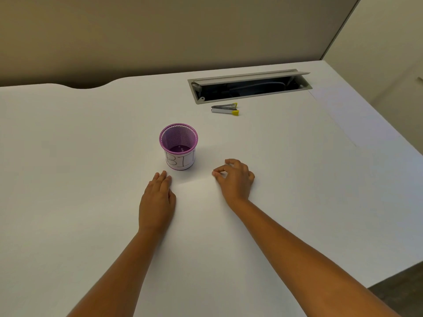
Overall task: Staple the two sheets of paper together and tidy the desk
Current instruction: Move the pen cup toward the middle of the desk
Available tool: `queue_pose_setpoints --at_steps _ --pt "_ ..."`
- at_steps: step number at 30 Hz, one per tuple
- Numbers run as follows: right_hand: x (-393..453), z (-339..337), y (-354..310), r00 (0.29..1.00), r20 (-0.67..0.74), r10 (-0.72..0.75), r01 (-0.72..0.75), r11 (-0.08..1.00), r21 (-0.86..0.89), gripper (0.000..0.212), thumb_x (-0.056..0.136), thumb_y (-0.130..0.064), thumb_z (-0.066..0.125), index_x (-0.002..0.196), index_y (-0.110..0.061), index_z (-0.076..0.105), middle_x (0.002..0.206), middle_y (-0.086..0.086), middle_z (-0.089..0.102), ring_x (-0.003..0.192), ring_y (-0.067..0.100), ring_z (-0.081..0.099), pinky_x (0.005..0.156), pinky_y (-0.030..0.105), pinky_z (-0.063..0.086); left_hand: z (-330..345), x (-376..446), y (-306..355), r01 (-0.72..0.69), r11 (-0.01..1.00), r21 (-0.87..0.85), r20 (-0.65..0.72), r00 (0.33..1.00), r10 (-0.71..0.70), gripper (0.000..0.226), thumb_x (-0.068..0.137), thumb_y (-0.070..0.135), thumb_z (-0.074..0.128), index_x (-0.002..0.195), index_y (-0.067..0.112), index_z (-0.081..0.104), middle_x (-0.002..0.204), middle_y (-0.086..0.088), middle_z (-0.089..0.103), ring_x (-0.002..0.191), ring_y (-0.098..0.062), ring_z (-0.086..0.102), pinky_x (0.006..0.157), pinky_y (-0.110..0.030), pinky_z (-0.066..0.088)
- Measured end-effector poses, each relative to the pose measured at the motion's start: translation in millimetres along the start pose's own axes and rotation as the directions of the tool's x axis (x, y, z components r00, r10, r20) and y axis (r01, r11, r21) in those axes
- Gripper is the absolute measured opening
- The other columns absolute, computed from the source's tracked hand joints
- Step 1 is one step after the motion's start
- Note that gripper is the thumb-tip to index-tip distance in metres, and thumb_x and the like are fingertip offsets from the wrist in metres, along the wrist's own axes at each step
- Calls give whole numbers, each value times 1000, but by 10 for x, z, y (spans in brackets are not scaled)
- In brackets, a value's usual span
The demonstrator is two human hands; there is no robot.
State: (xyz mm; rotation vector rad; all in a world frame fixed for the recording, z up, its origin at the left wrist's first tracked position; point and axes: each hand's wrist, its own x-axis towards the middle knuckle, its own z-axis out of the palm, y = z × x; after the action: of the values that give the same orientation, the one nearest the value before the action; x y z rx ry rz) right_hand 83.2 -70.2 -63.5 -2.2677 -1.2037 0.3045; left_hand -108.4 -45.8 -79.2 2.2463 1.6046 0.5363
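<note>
Left hand (pixel 158 202) lies flat, fingers straight, on white paper (pixel 196 202) covering the surface (pixel 68 156); right hand (pixel 235 179) pinches the paper's far edge, fingers curled. Purple mesh cup (pixel 179 146) stands just beyond the left fingertips, stapler (pixel 225 109) well beyond both hands.

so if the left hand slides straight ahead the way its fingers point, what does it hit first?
Most likely the purple mesh cup labelled BIN. The left hand lies flat on the paper, fingers pointing forward and slightly right, toward the cup's base. It might only clip the cup's left edge; depth is unclear.
</note>
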Motion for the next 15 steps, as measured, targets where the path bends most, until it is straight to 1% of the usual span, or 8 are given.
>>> queue_pose_setpoints --at_steps 2,4,6,8,12,13,15 --pt "28 -25 -35 999 21 -24 26 996 -83 13 83 -29 63 89 -22 72 124 -2 55 117 19 44 97 35 24 6 2 -2 -1 1000 -2 -2 1000 1 40 86 4 47 126 3 51 140 -13 46 134 -28 37 110 -38 28" --pt "67 -51 -85 997 70 -33 45 984 -173 16 86 -27 59 92 -19 71 122 1 53 115 21 43 93 36 26 16 3 -9 -2 1000 -2 -5 1000 2 40 86 4 47 126 3 51 139 -13 46 133 -28 37 109 -38 28" --pt "93 -53 -131 992 120 -39 71 959 -275 20 90 -26 53 98 -17 69 120 4 53 112 23 43 90 36 29 24 2 -15 -4 1000 -1 -10 1000 4 40 86 4 48 125 3 52 139 -13 47 133 -28 38 109 -38 28" --pt "111 -30 -144 986 166 -32 87 939 -333 24 92 -24 46 100 -15 67 118 6 53 109 24 44 87 36 31 24 2 -16 -7 1000 0 -11 1000 7 40 85 4 48 125 3 52 138 -14 48 132 -29 39 109 -38 28" --pt "195 -122 -195 967 253 10 65 956 -285 23 92 -23 47 103 -17 67 121 9 49 111 27 44 91 38 32 15 2 -11 -8 1000 -1 -9 1000 8 40 86 4 47 125 3 52 139 -14 47 133 -28 38 109 -38 28" --pt "249 -171 -233 965 263 12 57 966 -251 23 91 -23 48 103 -17 67 122 9 49 112 28 45 92 39 32 17 0 -14 -9 1000 0 -10 1000 9 40 86 4 47 125 3 52 139 -14 47 133 -28 38 109 -39 29" --pt "395 -292 -376 970 243 6 24 992 -121 21 91 -24 50 100 -17 68 123 10 49 111 28 50 93 39 34 20 1 -23 -12 1000 1 -11 1000 12 40 85 4 47 125 3 52 138 -14 48 133 -29 38 109 -39 30"
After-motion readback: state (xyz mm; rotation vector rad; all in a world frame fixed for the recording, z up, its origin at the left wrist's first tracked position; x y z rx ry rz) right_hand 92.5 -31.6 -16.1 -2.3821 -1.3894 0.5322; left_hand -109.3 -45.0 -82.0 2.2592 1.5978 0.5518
